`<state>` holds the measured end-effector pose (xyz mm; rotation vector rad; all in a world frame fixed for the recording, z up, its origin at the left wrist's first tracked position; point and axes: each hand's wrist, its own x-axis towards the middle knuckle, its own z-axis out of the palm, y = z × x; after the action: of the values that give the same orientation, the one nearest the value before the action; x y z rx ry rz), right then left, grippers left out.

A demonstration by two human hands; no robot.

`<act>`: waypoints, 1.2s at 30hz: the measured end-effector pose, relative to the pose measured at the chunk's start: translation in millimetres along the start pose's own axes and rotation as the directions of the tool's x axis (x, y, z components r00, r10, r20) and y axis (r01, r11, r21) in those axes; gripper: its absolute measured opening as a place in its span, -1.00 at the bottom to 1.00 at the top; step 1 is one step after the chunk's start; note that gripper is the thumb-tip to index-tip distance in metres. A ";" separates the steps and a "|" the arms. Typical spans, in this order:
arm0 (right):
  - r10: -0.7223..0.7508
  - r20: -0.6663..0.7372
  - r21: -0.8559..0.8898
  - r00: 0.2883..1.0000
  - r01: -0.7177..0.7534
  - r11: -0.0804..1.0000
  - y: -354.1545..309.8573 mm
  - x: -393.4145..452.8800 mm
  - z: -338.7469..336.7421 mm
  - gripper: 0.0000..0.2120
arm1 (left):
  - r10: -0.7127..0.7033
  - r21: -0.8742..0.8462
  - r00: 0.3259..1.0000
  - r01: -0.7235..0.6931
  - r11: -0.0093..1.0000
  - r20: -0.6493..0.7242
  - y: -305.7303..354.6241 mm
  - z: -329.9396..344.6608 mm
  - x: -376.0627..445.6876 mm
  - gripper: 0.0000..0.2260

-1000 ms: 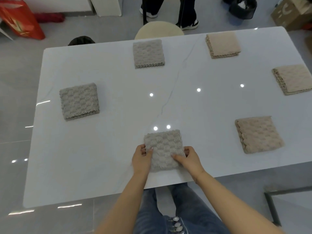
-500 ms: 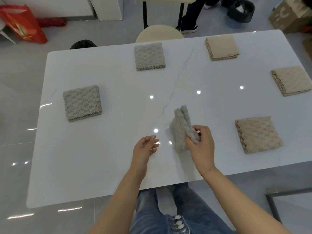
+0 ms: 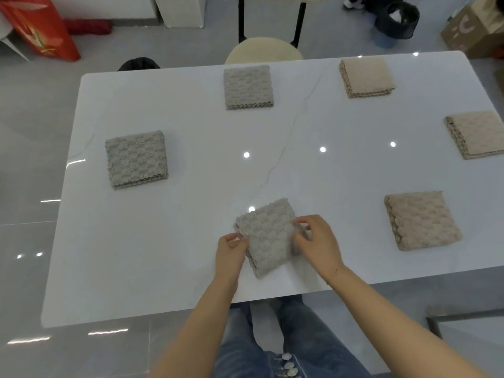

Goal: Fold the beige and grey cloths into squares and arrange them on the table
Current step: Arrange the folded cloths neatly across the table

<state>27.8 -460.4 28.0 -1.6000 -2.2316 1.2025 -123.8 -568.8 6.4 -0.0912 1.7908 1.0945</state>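
I'm pinching the folded grey cloth (image 3: 268,237) at both side edges, left hand (image 3: 231,251) and right hand (image 3: 317,240), near the white table (image 3: 191,241) front edge. Soft, light, floppy; I'm gripping corners so layers stay stacked.

Floor beyond table: red bag (image 3: 41,28) far left. Cream stool (image 3: 263,51) at far edge. Black bin (image 3: 398,19) and cardboard box (image 3: 473,27) to the right.
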 end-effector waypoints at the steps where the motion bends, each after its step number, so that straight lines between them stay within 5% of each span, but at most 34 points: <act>1: 0.041 -0.013 0.012 0.999 -0.041 0.999 5.1 4.2 -4.0 -0.67 | 0.014 0.006 1.000 -0.014 1.000 -0.025 -1.8 4.9 -1.6 -0.71; 6: 0.249 0.168 0.250 0.954 -0.286 0.925 8.8 7.8 8.3 -0.74 | 0.084 0.106 0.989 -0.070 0.992 -0.125 -6.5 21.1 -4.4 -0.75; 14: 0.390 0.177 0.493 0.904 -0.424 0.760 13.7 -8.3 27.9 -0.79 | 0.077 0.028 0.986 -0.074 0.997 -0.145 -6.0 3.6 7.1 -0.81; 24: 0.361 0.223 0.556 0.905 -0.423 0.716 19.3 -17.2 30.7 -0.70 | 0.124 -0.026 0.990 -0.126 0.992 -0.071 -17.1 -3.9 1.2 -0.66; 27: 0.343 0.223 0.575 0.913 -0.407 0.709 17.9 -17.7 29.8 -0.77 | 0.204 0.083 0.977 -0.199 0.977 -0.060 -17.5 -4.2 -1.2 -0.53; 29: 0.336 0.146 0.520 0.930 -0.361 0.774 17.7 -16.5 31.2 -0.77 | 0.431 0.349 0.898 -0.375 0.859 -0.094 -16.3 -2.4 -4.6 -0.46; 32: 0.211 -0.002 0.357 0.977 -0.197 0.913 16.6 -13.9 33.4 -0.65 | 0.724 0.673 0.683 -0.582 0.456 0.100 -14.4 8.0 -8.6 -0.50; 34: 0.084 0.004 0.285 0.996 -0.082 0.955 15.5 -13.3 35.8 -0.60 | 0.707 0.766 0.644 -0.600 0.230 0.292 -22.3 17.2 -3.0 -0.54; 36: 0.007 0.047 0.216 0.999 -0.017 0.976 15.5 -14.0 40.4 -0.55 | 0.632 0.825 0.688 -0.549 0.131 0.358 -38.0 19.2 6.9 -0.52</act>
<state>23.6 -491.5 -4.9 -1.5178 -2.0359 1.4438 -94.7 -574.8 -24.7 1.4305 2.3333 0.4000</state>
